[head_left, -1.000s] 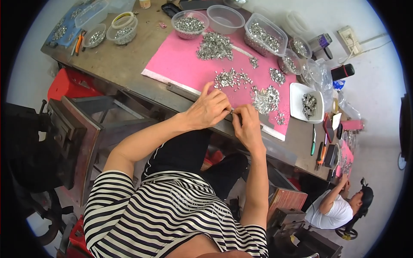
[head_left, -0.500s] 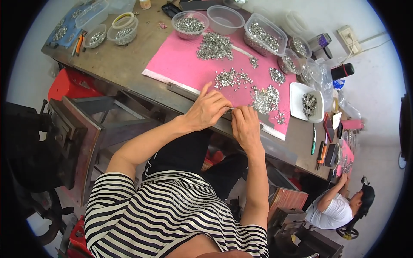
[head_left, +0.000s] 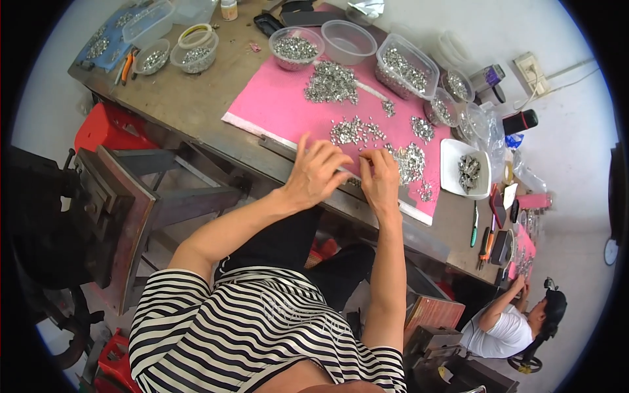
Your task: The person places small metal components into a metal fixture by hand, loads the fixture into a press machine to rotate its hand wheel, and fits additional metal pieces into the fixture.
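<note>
My left hand [head_left: 318, 171] hovers over the front edge of the pink mat [head_left: 265, 95], its thumb apart from the fingers and one finger raised. No held piece shows in it. To its right, my right hand [head_left: 381, 178] is closed, fingers bent down at the mat's near edge; whatever its fingertips hold is hidden or too small to name. Just beyond the hands lies a loose scatter of small silver metal pieces [head_left: 356, 131]. A heap of shiny, thinner metal parts [head_left: 410, 162] lies beside my right fingers. Farther back is a larger pile of silver pieces [head_left: 331, 83].
Clear tubs of metal parts [head_left: 406, 69] line the mat's back. A white tray [head_left: 447, 171] stands right, near pliers [head_left: 485, 245] and a green-handled tool [head_left: 474, 226]. A red stool [head_left: 108, 128] is at left. Another person [head_left: 508, 324] works at far right.
My hands were together, fingertips meeting at the mat's edge. Now they have parted: the left hand has opened and moved slightly down, and the right fingertips have moved toward the pieces. The view has shifted slightly.
</note>
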Demonstrator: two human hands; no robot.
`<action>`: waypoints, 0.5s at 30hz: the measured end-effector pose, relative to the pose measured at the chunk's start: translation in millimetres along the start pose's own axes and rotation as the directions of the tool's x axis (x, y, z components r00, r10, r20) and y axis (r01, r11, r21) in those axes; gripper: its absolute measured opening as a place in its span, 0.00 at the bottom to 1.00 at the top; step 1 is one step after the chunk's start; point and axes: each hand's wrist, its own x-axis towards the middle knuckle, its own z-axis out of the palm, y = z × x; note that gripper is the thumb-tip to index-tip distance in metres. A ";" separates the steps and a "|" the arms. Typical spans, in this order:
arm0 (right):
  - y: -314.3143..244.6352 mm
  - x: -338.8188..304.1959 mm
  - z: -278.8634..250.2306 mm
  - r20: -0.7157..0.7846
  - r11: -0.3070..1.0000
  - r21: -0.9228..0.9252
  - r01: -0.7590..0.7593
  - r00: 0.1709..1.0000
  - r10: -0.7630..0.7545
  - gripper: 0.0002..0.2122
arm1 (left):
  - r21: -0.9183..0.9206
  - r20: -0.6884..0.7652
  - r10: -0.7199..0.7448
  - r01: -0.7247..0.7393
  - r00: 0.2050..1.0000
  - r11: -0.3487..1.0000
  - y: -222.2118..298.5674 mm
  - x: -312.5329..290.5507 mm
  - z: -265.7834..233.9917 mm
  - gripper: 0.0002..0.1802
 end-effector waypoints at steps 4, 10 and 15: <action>-4.1 19.7 14.7 0.000 0.995 -0.086 0.057 0.998 -0.058 0.06 | 0.090 -0.029 -0.082 0.084 0.996 0.992 -31.7 12.7 -19.0 0.11; -2.1 18.0 20.0 0.036 0.968 -0.233 0.090 0.996 -0.084 0.06 | 0.113 0.085 -0.061 0.051 0.995 0.992 -51.9 24.8 -25.1 0.06; -0.3 10.1 6.3 0.038 0.990 -0.136 0.027 0.999 -0.022 0.05 | 0.139 0.126 -0.088 0.070 0.988 0.988 -50.7 30.9 -19.5 0.06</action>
